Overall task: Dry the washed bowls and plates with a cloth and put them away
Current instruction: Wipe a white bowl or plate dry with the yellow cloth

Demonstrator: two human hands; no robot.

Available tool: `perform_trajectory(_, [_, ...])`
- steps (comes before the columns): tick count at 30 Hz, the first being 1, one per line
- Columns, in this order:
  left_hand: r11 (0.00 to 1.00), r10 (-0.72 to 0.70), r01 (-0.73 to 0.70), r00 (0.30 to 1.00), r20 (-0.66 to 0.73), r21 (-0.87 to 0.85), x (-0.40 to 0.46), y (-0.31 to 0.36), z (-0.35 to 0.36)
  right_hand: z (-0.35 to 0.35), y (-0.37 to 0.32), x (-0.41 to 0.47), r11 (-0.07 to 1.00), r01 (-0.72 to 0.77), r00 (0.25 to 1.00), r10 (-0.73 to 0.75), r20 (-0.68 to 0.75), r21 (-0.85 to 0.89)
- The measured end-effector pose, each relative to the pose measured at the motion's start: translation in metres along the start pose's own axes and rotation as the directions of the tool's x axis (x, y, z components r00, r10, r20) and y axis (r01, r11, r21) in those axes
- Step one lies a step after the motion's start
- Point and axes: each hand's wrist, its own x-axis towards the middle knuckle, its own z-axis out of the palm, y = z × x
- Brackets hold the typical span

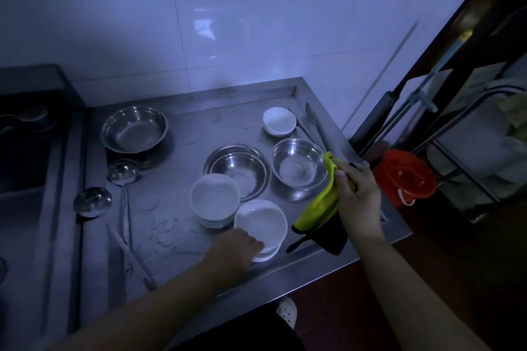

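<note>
Left hand (pixel 238 243): fingers are laid on the near rim of a white bowl (pixel 261 224) at the front of the steel counter (pixel 176 208); whether they curl round it cannot be told. Right hand (pixel 358 196): closed round a green cloth (pixel 322 204), held just beside a steel bowl (pixel 299 164). Also listed on the counter: 1 stack of white bowls (pixel 215 198), 1 steel dish (pixel 238 169), 1 small white bowl (pixel 279 120), 1 large steel bowl (pixel 134 128), 2 ladles (pixel 123 171). Water drops are seen on the surface. Progress is judged early: all items counted remain to be put away.
</note>
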Motion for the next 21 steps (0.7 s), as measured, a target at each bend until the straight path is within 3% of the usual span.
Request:
perform_trajectory(6, [0.999,0.045,-0.048,0.991,0.127,0.021,0.002,0.003,0.016,-0.005,0.013,0.012,1.000,-0.016,1.000,0.016,0.018,0.000])
perform_trajectory(10, [0.985,-0.136,0.147,0.984,0.116,-0.086,0.008,0.004,0.015,-0.010,0.029,0.033,0.999,-0.026,0.999,0.025,0.045,0.019])
perform_trajectory(14, [0.892,-0.353,0.352,0.934,0.050,-0.282,0.058,-0.005,-0.004,-0.010,0.047,0.068,0.999,-0.010,0.998,0.008,0.068,0.040])
perform_trajectory(18, [0.771,-0.552,0.494,0.833,-0.034,-0.403,0.144,-0.028,-0.016,-0.008,0.067,0.119,0.997,0.012,0.993,-0.020,0.116,0.070])
perform_trajectory(21, [0.555,-0.724,0.617,0.688,0.042,-0.558,0.211,-0.053,-0.010,-0.010,0.086,0.164,0.997,0.038,0.983,-0.051,0.176,0.072])
